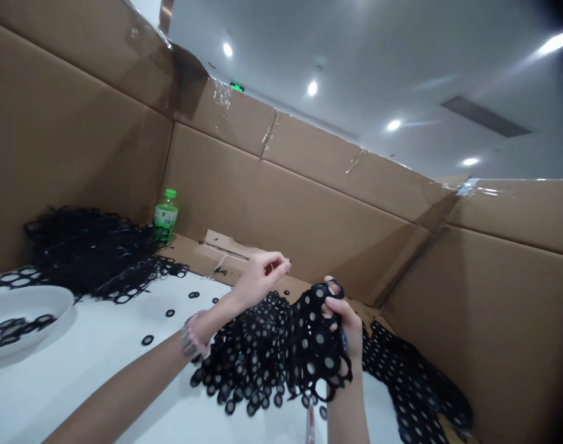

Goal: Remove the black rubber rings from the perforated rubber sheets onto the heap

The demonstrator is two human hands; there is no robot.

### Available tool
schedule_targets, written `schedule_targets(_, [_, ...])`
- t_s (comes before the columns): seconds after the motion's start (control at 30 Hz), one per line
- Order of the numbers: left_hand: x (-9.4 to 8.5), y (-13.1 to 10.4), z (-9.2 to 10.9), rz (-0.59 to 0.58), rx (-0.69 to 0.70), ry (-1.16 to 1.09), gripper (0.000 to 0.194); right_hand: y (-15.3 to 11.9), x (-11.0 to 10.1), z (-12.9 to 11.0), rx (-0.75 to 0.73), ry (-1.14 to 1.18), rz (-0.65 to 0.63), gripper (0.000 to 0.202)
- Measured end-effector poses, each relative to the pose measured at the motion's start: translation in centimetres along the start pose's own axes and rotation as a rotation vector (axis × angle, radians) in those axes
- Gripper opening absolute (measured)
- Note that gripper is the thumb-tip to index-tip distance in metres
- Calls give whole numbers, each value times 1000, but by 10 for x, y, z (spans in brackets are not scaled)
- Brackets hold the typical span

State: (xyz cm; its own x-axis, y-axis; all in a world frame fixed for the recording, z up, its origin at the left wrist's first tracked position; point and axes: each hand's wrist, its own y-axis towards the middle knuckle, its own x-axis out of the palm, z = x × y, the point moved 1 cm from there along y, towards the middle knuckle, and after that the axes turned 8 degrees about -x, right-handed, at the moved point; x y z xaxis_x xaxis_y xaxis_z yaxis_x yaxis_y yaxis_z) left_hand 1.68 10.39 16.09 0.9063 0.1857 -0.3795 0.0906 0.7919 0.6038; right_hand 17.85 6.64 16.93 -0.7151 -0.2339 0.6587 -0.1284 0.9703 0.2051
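My right hand [343,311] grips a black sheet [311,327] dotted with pale round spots, which hangs down from the fingers; a few empty ring holes show at its lower edge. To its left, my left hand [267,277] is raised with thumb and fingertips pinched together, and whether anything small is between them cannot be made out. Under both hands lies a pile of black rings with pale centres [248,351] on the white table [170,388]. A bracelet circles the left wrist.
On the left are a white bowl [61,299] holding several black rings, a heap of black ringed scraps [96,253] and a green bottle [166,216]. Another spotted black sheet [410,376] lies right. Cardboard walls [285,197] enclose the table. A slim reddish object [311,425] lies near the front.
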Motion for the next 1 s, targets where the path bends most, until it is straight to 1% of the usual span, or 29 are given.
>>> schedule_targets(0.03, [-6, -3, 11, 26, 10, -46, 36, 2, -1, 4, -15, 6, -9, 24])
schedule_targets(0.07, [-10, -7, 21, -15, 26, -75, 36, 4, -1, 8, -32, 10, -13, 23])
schedule_targets(0.1, [-11, -11, 28, -88, 39, -92, 35, 5, -1, 12, -48, 9, -11, 23])
schedule_targets(0.17, [-9, -17, 36, -236, 42, -97, 33, 6, 1, 19, -72, -12, 2, 22])
schedule_targets(0.23, [-5, -18, 36, -316, 25, -97, 32, 5, 4, 23, -86, -42, 22, 23])
schedule_targets(0.33, [-2, -14, 30, -359, 19, -91, 34, 2, 9, 25, -124, -108, 50, 26])
schedule_targets(0.4, [-2, -12, 27, -386, 26, -89, 36, 1, 10, 26, -148, -144, 44, 27])
schedule_targets(0.5, [0, -12, 26, -418, 44, -90, 36, 4, 10, 27, -115, -163, -26, 24])
schedule_targets(0.57, [2, -12, 25, -428, 61, -130, 35, 8, 6, 25, -78, -124, -79, 22])
schedule_targets(0.63, [3, -10, 22, -450, 68, -197, 34, 11, 0, 18, -83, -57, -83, 21])
schedule_targets(0.67, [3, -7, 19, -460, 59, -225, 35, 12, -4, 12, -117, -22, -69, 22])
schedule_targets(0.73, [0, -1, 8, -468, 33, -232, 35, 12, -12, -3, -239, 22, -40, 22])
schedule_targets(0.8, [-1, 4, -9, -503, 10, -147, 35, 9, -18, -17, -365, 38, -12, 23])
schedule_targets(0.83, [1, 6, -19, -538, 0, -63, 34, 7, -19, -22, -417, 50, 7, 22])
schedule_targets(0.87, [5, 5, -30, -584, -6, 37, 34, 6, -20, -25, -446, 65, 23, 22])
schedule_targets(0.93, [19, 1, -49, -684, -14, 212, 31, 7, -19, -24, -454, 116, 19, 23])
schedule_targets(1.0, [36, -6, -63, -752, -10, 288, 28, 10, -15, -16, -411, 186, -31, 23])
